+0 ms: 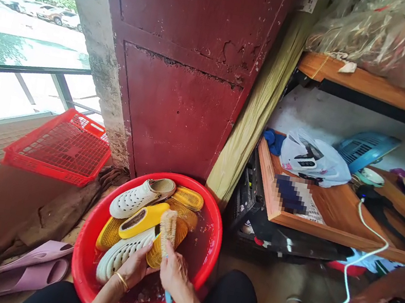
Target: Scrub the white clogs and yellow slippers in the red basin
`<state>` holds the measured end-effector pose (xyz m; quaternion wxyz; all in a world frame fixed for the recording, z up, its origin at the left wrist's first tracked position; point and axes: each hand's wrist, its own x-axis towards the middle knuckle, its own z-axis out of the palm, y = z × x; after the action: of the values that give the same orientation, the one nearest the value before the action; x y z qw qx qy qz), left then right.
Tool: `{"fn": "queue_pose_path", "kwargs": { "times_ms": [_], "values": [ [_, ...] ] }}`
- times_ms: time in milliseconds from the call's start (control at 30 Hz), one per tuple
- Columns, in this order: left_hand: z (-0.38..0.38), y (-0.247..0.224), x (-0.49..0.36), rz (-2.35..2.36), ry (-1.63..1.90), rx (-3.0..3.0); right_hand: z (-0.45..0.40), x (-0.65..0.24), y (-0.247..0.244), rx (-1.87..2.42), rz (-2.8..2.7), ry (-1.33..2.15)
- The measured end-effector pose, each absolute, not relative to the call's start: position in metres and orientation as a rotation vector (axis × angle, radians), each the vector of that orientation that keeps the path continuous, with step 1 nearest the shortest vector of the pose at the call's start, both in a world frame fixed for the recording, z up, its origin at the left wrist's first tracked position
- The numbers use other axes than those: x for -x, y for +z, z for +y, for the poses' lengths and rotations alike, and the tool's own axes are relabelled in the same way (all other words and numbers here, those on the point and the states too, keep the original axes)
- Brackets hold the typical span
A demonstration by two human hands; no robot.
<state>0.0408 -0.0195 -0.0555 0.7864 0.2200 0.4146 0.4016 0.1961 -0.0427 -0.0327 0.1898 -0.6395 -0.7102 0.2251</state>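
In the head view, my right hand (174, 271) is closed round a scrubbing brush (169, 225) with pale bristles and a blue handle end. The brush lies against the sole of a yellow clog (155, 254), whose near end my left hand (134, 264) grips. A red basin (215, 237) of dark water surrounds both hands. In it are a white clog (141, 197) at the back, another white clog (120, 253) beside my left hand, and a yellow clog (151, 220) between them. Other yellow soles lie around these, including one (189, 198) at the far rim.
Pink slides (35, 268) lie left of the basin, near a red plastic crate (62, 145). A maroon door (174, 110) stands behind. On the right, a wooden shelf (337, 209) bears a plastic bag (314, 158) and a blue fan (367, 149); a white cable (347, 286) hangs down.
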Motion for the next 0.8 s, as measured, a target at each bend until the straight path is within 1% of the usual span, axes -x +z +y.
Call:
{"fn": "queue_pose_path", "kwargs": {
  "times_ms": [100,200,300,400,467,667,800],
  "values": [
    [-0.021,-0.05,-0.04,0.891,0.854,-0.488,-0.011,-0.215,-0.013,1.962,-1.903,0.648],
    [-0.022,-0.049,-0.039,0.929,0.852,-0.527,-0.004,-0.219,-0.011,2.009,-1.868,0.66],
    [-0.02,-0.053,-0.041,0.899,0.889,-0.508,-0.034,-0.201,-0.029,1.874,-1.94,0.658],
    [-0.017,-0.058,-0.042,0.813,0.928,-0.46,-0.068,-0.179,-0.048,1.62,-2.028,0.63],
    [-0.016,-0.059,-0.041,0.783,0.921,-0.449,-0.072,-0.175,-0.053,1.581,-2.044,0.595],
    [-0.023,-0.06,-0.039,0.904,0.907,-0.531,-0.007,-0.22,-0.039,1.808,-1.824,0.516],
    [-0.023,-0.068,-0.04,0.964,0.927,-0.697,0.001,-0.241,-0.045,1.772,-1.662,0.518]
  ]
}}
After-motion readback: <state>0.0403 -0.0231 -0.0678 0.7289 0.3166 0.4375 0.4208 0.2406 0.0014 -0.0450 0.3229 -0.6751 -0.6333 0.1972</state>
